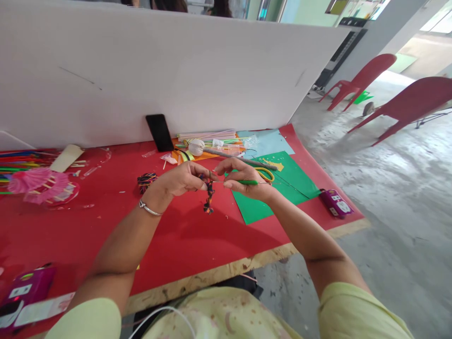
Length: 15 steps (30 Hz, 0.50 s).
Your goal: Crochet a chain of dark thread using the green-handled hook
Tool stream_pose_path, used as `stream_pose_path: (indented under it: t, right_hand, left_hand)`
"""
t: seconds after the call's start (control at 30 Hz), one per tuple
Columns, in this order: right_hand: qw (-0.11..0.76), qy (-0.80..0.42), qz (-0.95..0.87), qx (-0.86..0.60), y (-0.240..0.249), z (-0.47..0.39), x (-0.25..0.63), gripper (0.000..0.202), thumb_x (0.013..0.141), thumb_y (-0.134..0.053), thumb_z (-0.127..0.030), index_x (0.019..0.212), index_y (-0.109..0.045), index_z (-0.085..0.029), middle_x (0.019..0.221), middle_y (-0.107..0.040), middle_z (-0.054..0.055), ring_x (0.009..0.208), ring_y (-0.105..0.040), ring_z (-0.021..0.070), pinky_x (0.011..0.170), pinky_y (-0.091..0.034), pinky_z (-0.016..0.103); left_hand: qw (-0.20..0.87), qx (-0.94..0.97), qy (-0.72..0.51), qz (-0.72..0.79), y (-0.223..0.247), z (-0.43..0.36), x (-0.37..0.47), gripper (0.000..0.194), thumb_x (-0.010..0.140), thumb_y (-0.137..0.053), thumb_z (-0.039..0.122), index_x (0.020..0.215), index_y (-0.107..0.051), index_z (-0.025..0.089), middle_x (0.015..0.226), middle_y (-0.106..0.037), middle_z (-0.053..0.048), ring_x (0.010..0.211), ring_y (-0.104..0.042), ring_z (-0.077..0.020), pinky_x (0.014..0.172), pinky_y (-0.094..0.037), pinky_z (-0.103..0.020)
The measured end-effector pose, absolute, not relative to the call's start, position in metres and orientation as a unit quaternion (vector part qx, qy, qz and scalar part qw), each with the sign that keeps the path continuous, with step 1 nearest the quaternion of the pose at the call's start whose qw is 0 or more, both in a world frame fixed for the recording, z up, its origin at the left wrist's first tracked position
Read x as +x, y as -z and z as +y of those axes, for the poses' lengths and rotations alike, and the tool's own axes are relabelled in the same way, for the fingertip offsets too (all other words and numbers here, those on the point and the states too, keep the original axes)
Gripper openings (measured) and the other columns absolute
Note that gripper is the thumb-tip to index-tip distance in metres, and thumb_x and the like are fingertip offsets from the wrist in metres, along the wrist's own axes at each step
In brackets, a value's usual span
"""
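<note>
Fingers of my left hand [183, 179] pinch a short strip of dark multicoloured crochet [209, 200], which hangs down below them. My right hand [242, 176] is closed around the green handle of a crochet hook [248, 182]. Its thin metal shaft points left and reaches the top of the crochet strip. Both hands are above the red table covering, close together. Behind my left wrist lies a ball of dark multicoloured yarn [146, 181]. Yellow-handled scissors [265, 174] are partly hidden behind my right hand.
A black phone [160, 133] leans on the white partition [169, 70]. Green paper [254, 212] lies at right beside a purple box [335, 203]. Pink pleated craft [38, 184] and coloured sticks [21, 162] are at left. Red chairs [367, 77] stand beyond the table's right edge.
</note>
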State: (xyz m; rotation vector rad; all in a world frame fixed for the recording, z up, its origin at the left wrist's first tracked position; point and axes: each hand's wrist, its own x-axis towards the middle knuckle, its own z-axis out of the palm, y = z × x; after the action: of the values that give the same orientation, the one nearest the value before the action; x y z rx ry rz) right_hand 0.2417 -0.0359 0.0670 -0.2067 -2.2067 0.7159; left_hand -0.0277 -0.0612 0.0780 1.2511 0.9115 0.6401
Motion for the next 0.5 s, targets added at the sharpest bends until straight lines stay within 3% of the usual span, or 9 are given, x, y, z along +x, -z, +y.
stream_pose_path:
  t: [0.17,0.27,0.37,0.5]
  right_hand:
    - [0.374,-0.114,-0.917,-0.079,-0.07,-0.042,0.247,0.037,0.114,-0.065,-0.046,0.097,-0.083,-0.018,0.133,-0.073,0.014,0.12,-0.073,0.0249,0.103,-0.064,0.045]
    - [0.352,-0.092,-0.928,-0.085,-0.076,-0.043,0.252,0.04,0.113,-0.064,-0.05,0.095,-0.082,-0.019,0.134,-0.075,0.015,0.122,-0.074,0.027,0.105,-0.063,0.047]
    - [0.327,-0.176,-0.923,-0.101,-0.082,-0.042,0.256,0.045,0.112,-0.065,-0.057,0.091,-0.084,-0.021,0.136,-0.075,0.015,0.128,-0.072,0.0289,0.107,-0.062,0.047]
    - [0.343,-0.381,-0.846,-0.143,-0.077,-0.045,0.251,0.052,0.108,-0.067,-0.063,0.082,-0.082,-0.021,0.131,-0.073,0.013,0.125,-0.071,0.0272,0.109,-0.06,0.045]
  left_hand:
    - [0.701,0.535,-0.283,0.376,-0.078,-0.061,-0.028,0.032,0.057,-0.088,0.015,0.089,-0.088,0.012,0.061,-0.064,0.001,0.046,-0.028,-0.0026,0.046,-0.016,-0.026]
    - [0.698,0.539,-0.277,0.381,-0.079,-0.062,-0.028,0.031,0.057,-0.087,0.016,0.088,-0.089,0.012,0.063,-0.067,-0.001,0.047,-0.029,-0.0031,0.047,-0.017,-0.025]
    - [0.684,0.55,-0.262,0.401,-0.082,-0.063,-0.028,0.032,0.055,-0.085,0.016,0.087,-0.09,0.013,0.066,-0.07,-0.004,0.049,-0.035,-0.0055,0.048,-0.021,-0.026]
    - [0.65,0.58,-0.267,0.411,-0.085,-0.066,-0.024,0.033,0.055,-0.084,0.018,0.087,-0.091,0.015,0.069,-0.072,-0.006,0.056,-0.046,-0.0103,0.052,-0.03,-0.026]
